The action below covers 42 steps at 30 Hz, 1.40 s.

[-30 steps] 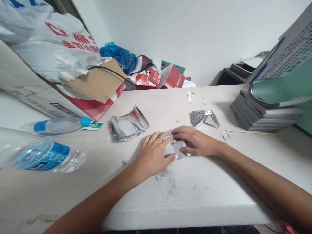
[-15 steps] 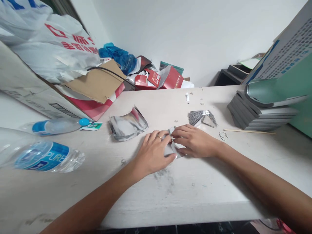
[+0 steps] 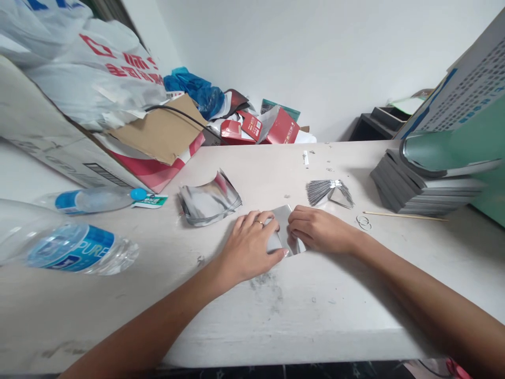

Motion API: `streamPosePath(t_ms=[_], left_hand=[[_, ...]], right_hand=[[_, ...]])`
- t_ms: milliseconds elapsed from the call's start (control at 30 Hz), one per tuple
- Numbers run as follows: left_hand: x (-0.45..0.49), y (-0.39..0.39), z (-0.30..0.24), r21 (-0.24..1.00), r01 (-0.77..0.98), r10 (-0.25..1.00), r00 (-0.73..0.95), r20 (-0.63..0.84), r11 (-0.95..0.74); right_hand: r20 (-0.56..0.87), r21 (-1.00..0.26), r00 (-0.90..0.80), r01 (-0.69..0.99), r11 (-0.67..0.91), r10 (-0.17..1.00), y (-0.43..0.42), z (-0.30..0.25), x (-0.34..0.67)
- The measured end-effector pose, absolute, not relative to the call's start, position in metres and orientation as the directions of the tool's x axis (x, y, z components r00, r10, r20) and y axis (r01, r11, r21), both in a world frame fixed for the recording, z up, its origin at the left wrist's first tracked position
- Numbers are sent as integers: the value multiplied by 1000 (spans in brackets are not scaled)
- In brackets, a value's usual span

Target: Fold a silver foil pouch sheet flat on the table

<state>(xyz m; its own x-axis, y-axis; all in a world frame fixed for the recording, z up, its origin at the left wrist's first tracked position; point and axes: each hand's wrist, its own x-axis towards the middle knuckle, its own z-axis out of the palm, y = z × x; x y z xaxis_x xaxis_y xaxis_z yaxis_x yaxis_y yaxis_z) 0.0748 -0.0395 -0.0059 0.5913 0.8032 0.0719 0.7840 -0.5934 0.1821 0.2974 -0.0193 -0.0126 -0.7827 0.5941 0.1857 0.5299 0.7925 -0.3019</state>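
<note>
A flat silver foil pouch (image 3: 282,230) lies on the pale table (image 3: 315,305) between my two hands. My left hand (image 3: 250,243) holds its left side, fingers resting across the foil, with a ring on one finger. My right hand (image 3: 319,230) grips the right side, and its fingers hide that edge. To the left, a curled stack of foil pouches (image 3: 209,200) sits close to my left hand. A fanned bundle of grey-edged pouches (image 3: 325,192) stands just beyond my right hand.
Two lying plastic water bottles (image 3: 74,248) are at the table's left. A stack of grey sheets (image 3: 418,184) sits at the right, with rubber bands (image 3: 363,222) and a wooden stick (image 3: 404,216) nearby. A cardboard box (image 3: 59,131) and plastic bags (image 3: 90,68) rise at the left.
My hands have drawn slightly apart, and the foil pouch now shows as a flatter sheet between them. My right hand has shifted a little to the right.
</note>
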Motion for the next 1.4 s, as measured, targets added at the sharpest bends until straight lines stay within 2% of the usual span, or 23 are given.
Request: streamPosePath(t_ms=[100,433,633,1100,1400], left_hand=[[74,-39,-7,183,784,804,590,73,-593],[73,-38,-8,193,791,813,577,83,-581],[73,-36,-9,195,787,810,582,80,-585],[74,-37,-9,196,789,811,580,71,-582],[73,-37,-9,194,788,809,583,71,-585]], right_hand=[[178,-291,-774,548,784,607,-17,-12,300],[226,-440,-695,552,708,682,-11,-20,309],[229,-417,-643,613,671,731,-4,-25,316],[240,-449,-679,556,699,694,1,-26,323],[197,-451,-700,557,698,686,-1,-22,327]])
